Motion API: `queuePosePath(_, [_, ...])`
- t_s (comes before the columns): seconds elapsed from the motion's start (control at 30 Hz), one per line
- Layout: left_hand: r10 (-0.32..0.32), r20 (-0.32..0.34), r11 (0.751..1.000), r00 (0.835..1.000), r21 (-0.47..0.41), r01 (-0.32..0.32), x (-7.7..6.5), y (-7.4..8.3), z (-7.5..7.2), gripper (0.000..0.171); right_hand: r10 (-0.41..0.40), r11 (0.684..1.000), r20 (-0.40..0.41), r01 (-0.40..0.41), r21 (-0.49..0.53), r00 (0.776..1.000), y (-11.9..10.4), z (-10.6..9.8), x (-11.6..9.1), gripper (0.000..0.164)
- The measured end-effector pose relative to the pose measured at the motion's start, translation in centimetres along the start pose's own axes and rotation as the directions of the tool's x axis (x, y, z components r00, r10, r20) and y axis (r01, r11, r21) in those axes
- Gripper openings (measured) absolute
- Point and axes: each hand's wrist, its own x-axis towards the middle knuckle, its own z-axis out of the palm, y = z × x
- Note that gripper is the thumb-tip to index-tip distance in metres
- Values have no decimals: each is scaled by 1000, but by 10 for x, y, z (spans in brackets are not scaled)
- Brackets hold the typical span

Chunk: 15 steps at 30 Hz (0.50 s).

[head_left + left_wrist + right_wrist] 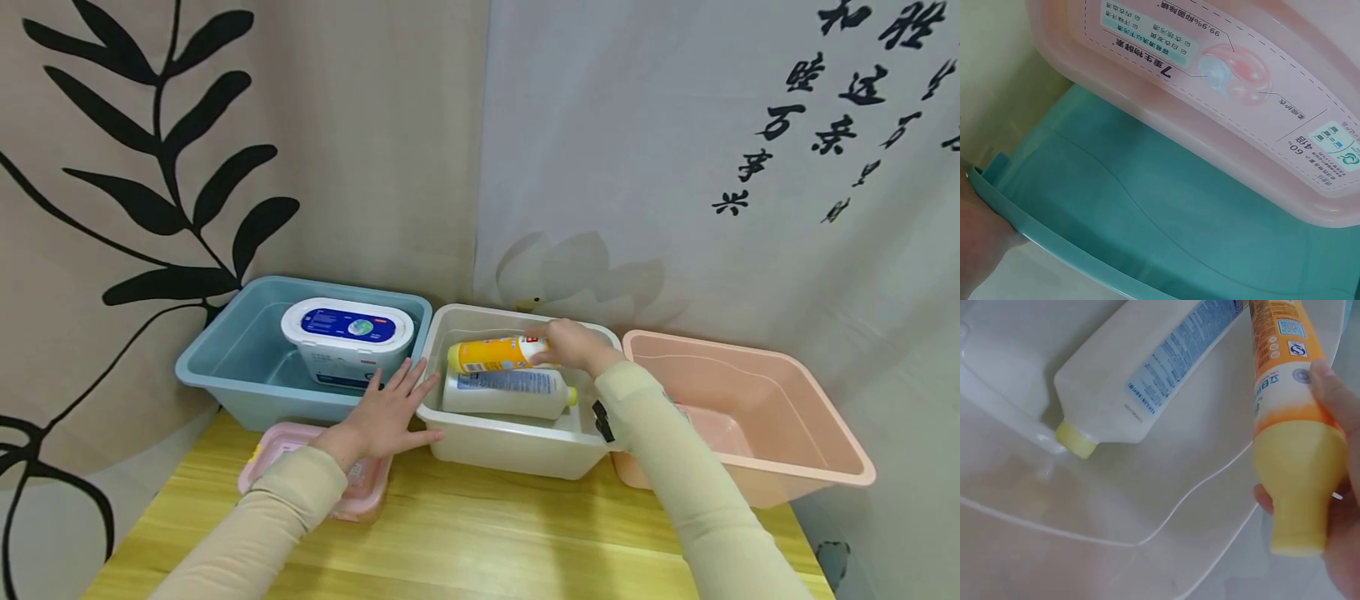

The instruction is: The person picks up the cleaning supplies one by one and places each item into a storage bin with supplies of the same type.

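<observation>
My right hand (577, 346) grips an orange-and-yellow bottle (491, 355) inside the white bin (510, 450). In the right wrist view the thumb lies along the side of the bottle (1297, 462), close to its yellow end. Below it a white bottle (506, 396) with a yellow-green cap lies on its side in the same bin. My left hand (382, 421) has its fingers spread at the neighbouring edges of the blue bin (262, 404) and the white bin. In the left wrist view part of that hand (985, 237) touches the blue rim.
Within the blue bin stands a white tub (348, 325) with a dark blue lid label. A pink lidded box (367, 492) sits on the wooden table (465, 533), partly under the left forearm. To the right is a peach bin (795, 471). Printed curtains (375, 150) hang behind.
</observation>
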Motion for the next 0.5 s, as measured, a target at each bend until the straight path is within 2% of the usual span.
queuePosePath(0.37, [-9, 0, 1000, 1000, -2, 9, 0, 0, 1, 89, 69, 993, 50, -73, 89, 996, -4, 6, 12, 54])
queuePosePath(0.5, [-4, -7, 1000, 1000, -7, 4, -1, 1, 0, 89, 69, 993, 68, -75, 86, 995, -2, 11, 16, 52])
